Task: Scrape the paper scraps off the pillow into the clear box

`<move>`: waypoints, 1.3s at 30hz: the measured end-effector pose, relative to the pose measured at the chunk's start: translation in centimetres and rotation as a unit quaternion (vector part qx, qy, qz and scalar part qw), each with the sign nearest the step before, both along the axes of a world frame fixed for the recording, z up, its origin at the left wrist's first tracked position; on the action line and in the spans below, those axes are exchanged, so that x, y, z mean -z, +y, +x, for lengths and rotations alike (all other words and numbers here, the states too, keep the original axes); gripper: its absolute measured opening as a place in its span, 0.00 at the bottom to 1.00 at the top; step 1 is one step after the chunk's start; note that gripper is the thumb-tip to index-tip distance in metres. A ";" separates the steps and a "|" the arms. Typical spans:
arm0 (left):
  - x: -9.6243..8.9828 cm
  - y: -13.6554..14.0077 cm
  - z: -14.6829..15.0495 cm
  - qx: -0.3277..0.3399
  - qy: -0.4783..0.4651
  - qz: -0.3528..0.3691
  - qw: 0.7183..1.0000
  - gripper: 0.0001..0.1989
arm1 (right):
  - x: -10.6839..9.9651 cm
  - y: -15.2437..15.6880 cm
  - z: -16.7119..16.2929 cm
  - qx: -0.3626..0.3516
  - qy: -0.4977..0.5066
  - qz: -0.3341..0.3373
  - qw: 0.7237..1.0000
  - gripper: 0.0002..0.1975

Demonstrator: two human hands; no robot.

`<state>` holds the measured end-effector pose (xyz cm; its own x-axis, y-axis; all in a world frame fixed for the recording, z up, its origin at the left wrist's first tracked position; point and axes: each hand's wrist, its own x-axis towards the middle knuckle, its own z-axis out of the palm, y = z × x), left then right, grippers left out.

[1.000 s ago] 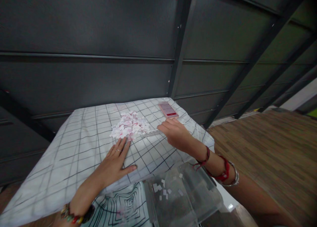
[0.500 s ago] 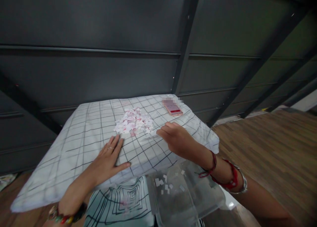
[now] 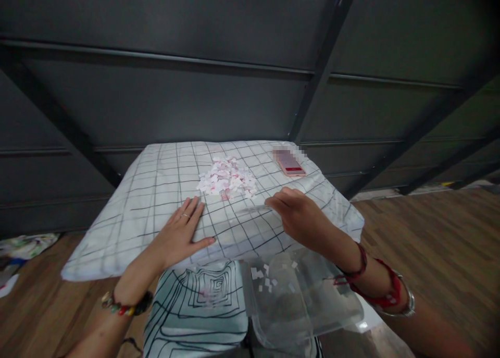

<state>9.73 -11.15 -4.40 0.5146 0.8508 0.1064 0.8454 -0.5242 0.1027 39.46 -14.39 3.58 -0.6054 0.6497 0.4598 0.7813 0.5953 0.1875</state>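
My left hand (image 3: pixel 179 235) lies flat on a white cloth with dark grid lines (image 3: pixel 156 222), fingers spread, a ring on one finger. To the right, my right hand (image 3: pixel 299 214) is closed in a pinch just above the cloth. From its fingertips a thin, pale, shiny tool (image 3: pixel 252 209) points left; its exact kind is too blurred to make out. Beyond both hands sits a heap of small white and pinkish paper pieces (image 3: pixel 226 178). Below my right hand is a clear plastic container (image 3: pixel 279 316) with several small white pieces (image 3: pixel 267 282) inside.
A phone (image 3: pixel 289 162) lies at the cloth's far right. Left of the container is a pale green surface with black lines (image 3: pixel 199 316). A dark panelled wall (image 3: pixel 187 97) rises behind, and wooden floor (image 3: pixel 429 233) shows on the right.
The whole view has shifted, so the cloth and hands appear farther right and slightly higher. My left hand stays flat; my right hand still pinches the tool near the heap.
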 end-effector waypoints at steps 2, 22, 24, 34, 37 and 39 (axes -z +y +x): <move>-0.1 0.0 0.1 -0.003 0.003 0.001 1.000 0.49 | -0.1 -0.4 0.0 -0.021 0.001 0.005 1.000 0.16; 0.3 0.8 -0.2 -0.020 0.000 -0.033 0.999 0.48 | -1.4 -5.8 -1.2 -0.129 0.032 -0.009 0.991 0.11; 0.1 1.2 0.0 -0.040 0.001 -0.045 0.998 0.47 | -1.5 -6.1 -1.3 -0.136 0.015 -0.015 0.990 0.10; -3.6 4.9 3.3 -0.112 0.010 -0.101 0.989 0.50 | -2.1 -4.4 0.2 -0.112 0.026 0.017 0.993 0.15; -4.2 6.3 3.8 -0.108 0.007 -0.101 0.989 0.50 | -2.0 -3.5 1.1 -0.096 0.030 0.012 0.995 0.17; -4.2 6.9 3.7 -0.098 0.004 -0.101 0.990 0.50 | -1.8 -3.2 1.6 -0.095 0.047 0.011 0.994 0.17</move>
<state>13.47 -4.24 -0.16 0.3380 0.9378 -0.0798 0.9301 -0.3198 0.1807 41.08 -17.59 5.41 -0.6700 0.5168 0.5329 0.6696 0.7307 0.1332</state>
